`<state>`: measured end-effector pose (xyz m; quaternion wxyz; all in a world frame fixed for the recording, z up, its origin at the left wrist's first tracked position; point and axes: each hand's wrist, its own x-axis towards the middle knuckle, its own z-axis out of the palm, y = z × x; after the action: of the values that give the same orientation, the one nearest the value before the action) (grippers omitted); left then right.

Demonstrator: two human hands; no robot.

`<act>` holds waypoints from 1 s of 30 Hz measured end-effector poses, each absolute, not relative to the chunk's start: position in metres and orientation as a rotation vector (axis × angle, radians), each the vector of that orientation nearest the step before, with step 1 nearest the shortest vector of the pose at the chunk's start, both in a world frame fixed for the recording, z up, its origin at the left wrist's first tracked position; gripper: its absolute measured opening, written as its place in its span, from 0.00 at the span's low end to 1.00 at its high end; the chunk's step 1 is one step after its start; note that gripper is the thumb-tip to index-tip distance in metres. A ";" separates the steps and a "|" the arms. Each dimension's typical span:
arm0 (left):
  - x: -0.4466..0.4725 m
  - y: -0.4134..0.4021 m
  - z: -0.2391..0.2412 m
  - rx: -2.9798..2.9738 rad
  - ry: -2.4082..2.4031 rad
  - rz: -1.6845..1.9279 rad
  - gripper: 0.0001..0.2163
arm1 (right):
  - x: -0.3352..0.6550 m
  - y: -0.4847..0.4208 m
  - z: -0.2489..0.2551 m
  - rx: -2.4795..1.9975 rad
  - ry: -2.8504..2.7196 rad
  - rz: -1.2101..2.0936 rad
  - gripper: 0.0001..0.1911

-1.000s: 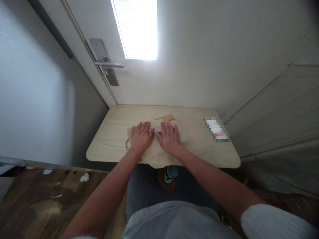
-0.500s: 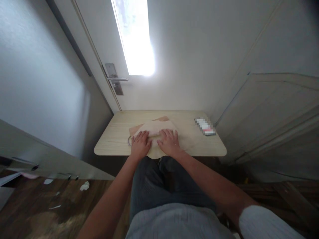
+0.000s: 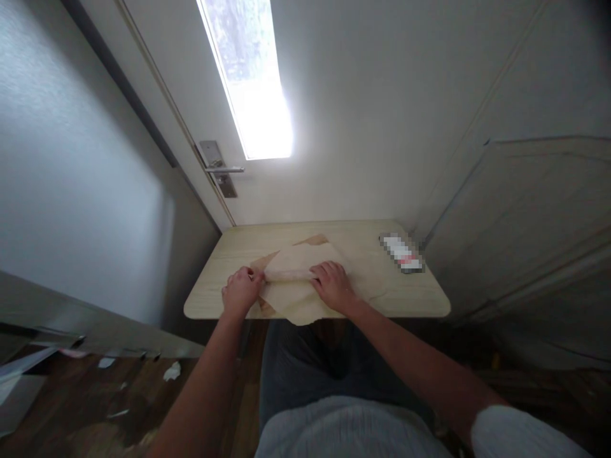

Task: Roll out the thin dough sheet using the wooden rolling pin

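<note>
A beige cloth (image 3: 305,299) lies on a small light wooden table (image 3: 214,296), with part of it rolled into a fold (image 3: 289,275) between my hands. My left hand (image 3: 241,291) grips the left end of that fold, fingers curled. My right hand (image 3: 333,286) holds the right end, fingers bent over the cloth. The cloth's near edge hangs over the table's front edge. A brown piece (image 3: 316,240) shows under the cloth at the back.
A small blurred white and red object (image 3: 401,252) lies at the table's back right. A door with a metal handle (image 3: 220,170) and a bright glass strip stands behind. My lap is below the table. Paper scraps (image 3: 172,371) litter the wooden floor at left.
Both hands lay flat side by side on the cloth. They have moved apart and curled around a rolled fold, the left hand shifting left. The camera pulled back.
</note>
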<state>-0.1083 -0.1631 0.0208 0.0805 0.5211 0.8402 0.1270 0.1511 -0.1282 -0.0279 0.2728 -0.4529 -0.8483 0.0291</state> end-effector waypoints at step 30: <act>-0.124 -0.146 0.005 1.298 2.226 0.462 0.12 | 0.211 -0.130 -0.055 -1.343 -1.747 0.020 0.15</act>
<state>-0.1244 -0.1461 0.0051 0.2589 0.4789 0.8213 0.1705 0.2111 -0.1295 -0.0550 0.4521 -0.5436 -0.7072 0.0081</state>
